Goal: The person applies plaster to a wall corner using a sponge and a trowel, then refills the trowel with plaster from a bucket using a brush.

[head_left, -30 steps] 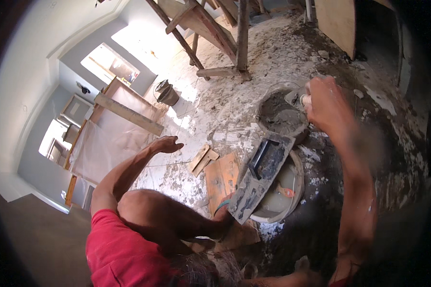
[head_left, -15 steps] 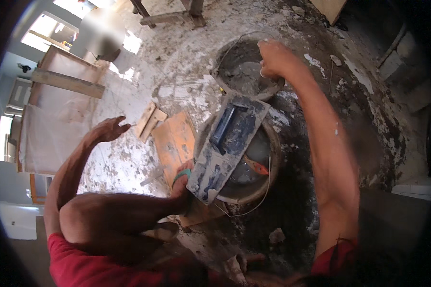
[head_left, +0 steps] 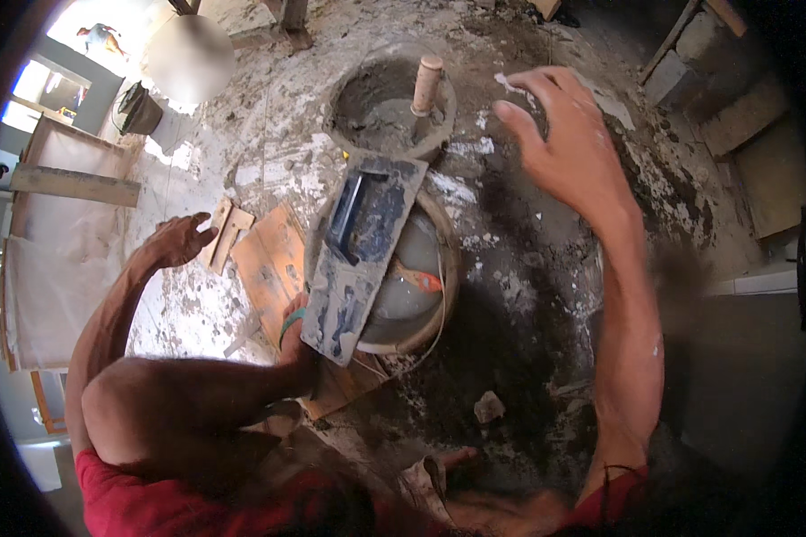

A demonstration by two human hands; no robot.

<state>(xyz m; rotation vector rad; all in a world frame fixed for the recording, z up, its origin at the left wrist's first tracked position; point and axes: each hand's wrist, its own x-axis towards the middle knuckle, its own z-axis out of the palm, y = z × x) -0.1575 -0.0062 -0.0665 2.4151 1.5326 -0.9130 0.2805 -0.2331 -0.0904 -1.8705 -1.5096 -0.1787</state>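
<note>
My right hand (head_left: 560, 125) is in the air to the right of a bucket of grey wet mortar (head_left: 338, 125), its thumb and fingers apart with nothing between them. From the mortar a wooden tool handle (head_left: 427, 85) stands up; the tool's lower end is hidden. A plastering float (head_left: 354, 300) with a dark handle lies across the rim of a nearer bucket (head_left: 452, 259) of cloudy water, where an orange-handled tool (head_left: 428, 282) rests partly in the water. Over by my left knee, my left hand (head_left: 181, 240) hangs open, holding nothing, near small wood pieces (head_left: 228, 234).
A wooden board (head_left: 269, 259) lies beside my sandalled foot. Plastic sheeting on a wooden frame (head_left: 63, 259) stands at the left. A dark bucket (head_left: 137, 112) is farther back, near a person. One stone (head_left: 488, 407) lies on the dirty floor, and blocks (head_left: 676, 80) are at the right.
My right hand has let go of the wooden handle in the mortar bucket and moved right, its fingers spreading. The view has shifted, so the buckets appear farther left. My left hand stays much the same.
</note>
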